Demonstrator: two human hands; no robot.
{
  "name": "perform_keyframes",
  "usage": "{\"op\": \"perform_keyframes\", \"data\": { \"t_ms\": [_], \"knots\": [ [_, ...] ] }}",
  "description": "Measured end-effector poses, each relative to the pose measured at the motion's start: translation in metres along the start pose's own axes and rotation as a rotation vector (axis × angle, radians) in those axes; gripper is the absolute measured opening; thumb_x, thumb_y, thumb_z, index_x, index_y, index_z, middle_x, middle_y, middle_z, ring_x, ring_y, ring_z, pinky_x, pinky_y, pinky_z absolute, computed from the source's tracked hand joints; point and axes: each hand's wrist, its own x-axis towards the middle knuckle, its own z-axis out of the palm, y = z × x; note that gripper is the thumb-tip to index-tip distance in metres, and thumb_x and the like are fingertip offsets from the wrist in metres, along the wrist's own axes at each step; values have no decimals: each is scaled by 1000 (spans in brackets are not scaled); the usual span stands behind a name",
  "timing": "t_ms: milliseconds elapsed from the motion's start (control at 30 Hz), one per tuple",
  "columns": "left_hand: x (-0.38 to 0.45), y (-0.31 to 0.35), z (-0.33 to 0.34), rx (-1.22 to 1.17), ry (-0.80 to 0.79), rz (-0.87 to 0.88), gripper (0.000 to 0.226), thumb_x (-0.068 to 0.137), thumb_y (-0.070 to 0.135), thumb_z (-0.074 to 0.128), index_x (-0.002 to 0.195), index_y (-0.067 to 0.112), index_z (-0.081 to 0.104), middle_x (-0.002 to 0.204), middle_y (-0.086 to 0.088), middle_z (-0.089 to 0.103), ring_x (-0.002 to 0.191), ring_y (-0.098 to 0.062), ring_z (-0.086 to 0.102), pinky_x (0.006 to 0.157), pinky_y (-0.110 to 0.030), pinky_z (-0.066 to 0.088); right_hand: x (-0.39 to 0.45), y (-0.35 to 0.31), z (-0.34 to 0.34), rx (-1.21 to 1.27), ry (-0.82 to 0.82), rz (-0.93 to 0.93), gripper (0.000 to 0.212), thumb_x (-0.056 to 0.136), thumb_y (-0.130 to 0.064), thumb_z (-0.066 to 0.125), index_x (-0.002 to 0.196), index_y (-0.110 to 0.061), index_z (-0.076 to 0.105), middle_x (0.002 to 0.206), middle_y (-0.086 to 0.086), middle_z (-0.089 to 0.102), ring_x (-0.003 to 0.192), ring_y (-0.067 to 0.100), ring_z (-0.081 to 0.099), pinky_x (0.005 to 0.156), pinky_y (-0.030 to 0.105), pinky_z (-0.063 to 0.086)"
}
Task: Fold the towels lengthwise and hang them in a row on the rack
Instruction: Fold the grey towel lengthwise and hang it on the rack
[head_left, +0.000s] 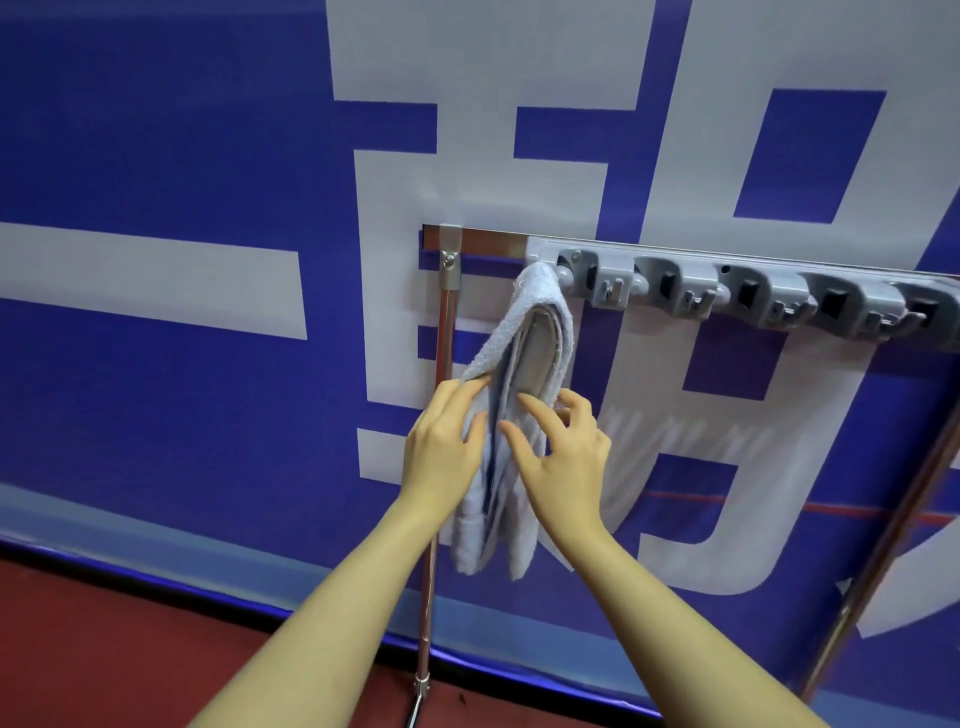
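A big blue banner is hanging behind the hands and filling most of the view. Huge pale grey shapes are spreading across it, above the hands and out to both sides. A thin red line is running across the banner to the right of the hands. Below the hands, a dark red floor is showing. A bright blue strip is running along the bottom edge of the banner, where it is meeting the floor.

- You're in a hall-like venue (sports or exhibition, hard to tell): huge blue-and-white banner.
- Below the banner, red floor.
- Before the banner, a freestanding metal rack.
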Motion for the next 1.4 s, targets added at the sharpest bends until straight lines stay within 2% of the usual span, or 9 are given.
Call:
{"op": "perform_keyframes", "data": {
  "t_ms": [167, 333, 467, 533, 633, 800, 967, 1133, 1400],
  "knots": [
    [7, -11, 0, 48, -20, -35, 35, 88, 4, 59, 123, 3, 58, 122, -11, 60, 109, -24, 59, 90, -28, 48, 13, -11, 16, -79, -6, 163, 40, 83, -51, 58, 97, -14, 64, 115, 10, 52, 96, 29, 54, 88, 47, 39],
    [9, -14, 1, -15, -12, 0, 30, 90, 9, 58, 118, 2, 59, 122, -6, 54, 107, 0, 48, 88, 1, 36, 23, -8, 20, 54, 24, 228, 7, 87, -20, 64, 89, -15, 69, 111, 5, 52, 98, 21, 51, 98, 42, 28],
    [0, -16, 2, 18, -13, 33, 35, 91, 25, 53, 119, 6, 59, 122, -6, 57, 112, -15, 55, 92, -23, 48, 11, -6, 14, 199, 49, 153, 6, 87, -19, 63, 84, -16, 67, 102, -3, 52, 90, 13, 54, 92, 48, 39],
    [-7, -12, 3, 23, -45, 48, 42, 88, 31, 51, 120, 6, 59, 122, -8, 58, 114, -20, 56, 92, -33, 48, 5, -7, 7, 299, 56, 136, 5, 87, -17, 64, 88, -14, 68, 102, -2, 52, 93, 2, 53, 87, 33, 44],
    [-12, -2, 4, 88, -126, 106, 48, 84, 37, 53, 123, 10, 57, 119, -5, 59, 109, -16, 53, 90, -35, 46, 3, -12, -8, 412, 4, 137, 5, 88, -9, 66, 91, -9, 69, 102, 3, 53, 94, -9, 50, 83, 7, 38],
    [-9, 11, 6, 106, -124, 66, 35, 83, 36, 53, 109, 14, 62, 104, 1, 59, 88, -17, 59, 78, -33, 46, 7, -20, -26, 530, -72, 163, 7, 87, -9, 67, 90, -13, 71, 99, 1, 55, 94, 1, 54, 82, 10, 41],
    [-5, 22, 1, -99, -24, -113, 9, 88, 7, 57, 95, 9, 63, 86, 3, 59, 73, -13, 55, 68, -18, 45, 3, -18, -34, 487, -59, 163, 29, 86, 3, 61, 91, -26, 65, 98, -1, 60, 89, 0, 56, 75, 9, 42],
    [-4, 25, -9, -159, 4, -238, 33, 91, 1, 47, 105, 30, 40, 88, 2, 55, 72, -20, 52, 61, -31, 44, 6, -8, -36, 348, 52, 181, 34, 82, 16, 46, 85, -15, 59, 92, -3, 49, 82, -1, 50, 74, 7, 37],
    [-6, 9, -1, 1, -9, 9, 31, 88, -2, 45, 112, 14, 58, 110, 6, 57, 97, -11, 58, 74, -31, 53, 18, 10, -15, 199, -11, 176, 20, 88, -19, 59, 105, -17, 68, 105, -3, 48, 95, 22, 55, 84, 48, 48]
  ]
}}
